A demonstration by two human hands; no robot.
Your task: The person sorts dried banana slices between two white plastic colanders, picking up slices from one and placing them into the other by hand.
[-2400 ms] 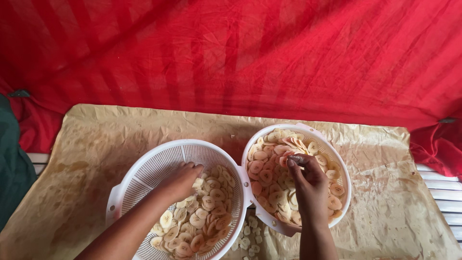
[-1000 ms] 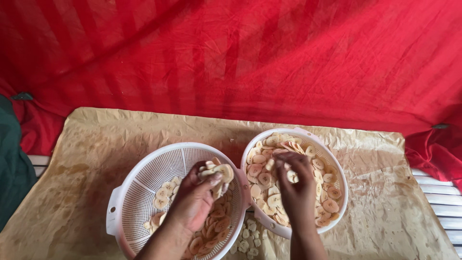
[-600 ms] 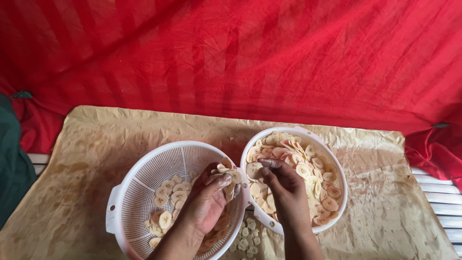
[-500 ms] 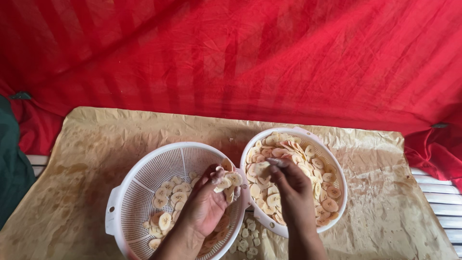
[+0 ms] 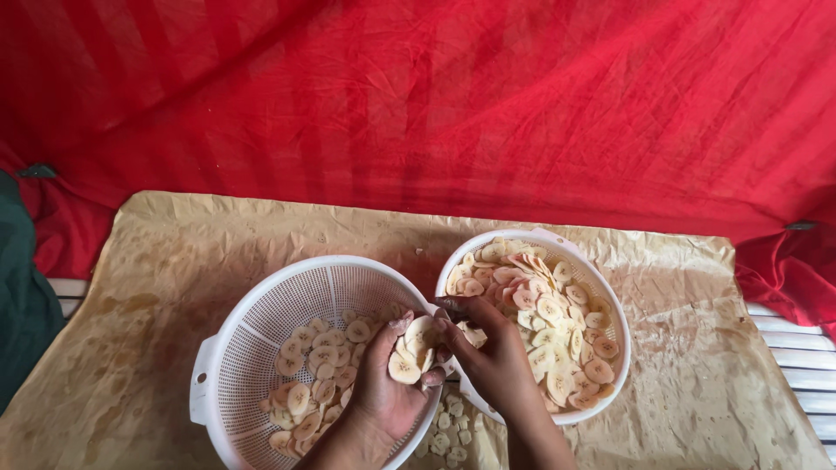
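My left hand (image 5: pixel 392 383) is cupped around a bunch of pale banana slices (image 5: pixel 411 348) at the right rim of a white slotted colander (image 5: pixel 252 339), which holds more slices in its bottom. My right hand (image 5: pixel 492 357) reaches over the left rim of a white bowl (image 5: pixel 614 305) filled with banana slices, some pinkish, and its fingertips touch the slices held in my left hand. The two hands meet between the two containers.
Both containers stand on oil-stained brown paper (image 5: pixel 157 261) spread over a surface. Several loose slices (image 5: pixel 448 426) lie on the paper between them. Red cloth (image 5: pixel 435 104) hangs behind. A dark green cloth (image 5: pixel 17 287) is at the left, white slats (image 5: pixel 797 344) at the right.
My left hand scooped slices out of the colander and rose to its right rim. My right hand left the middle of the bowl and moved left to meet it.
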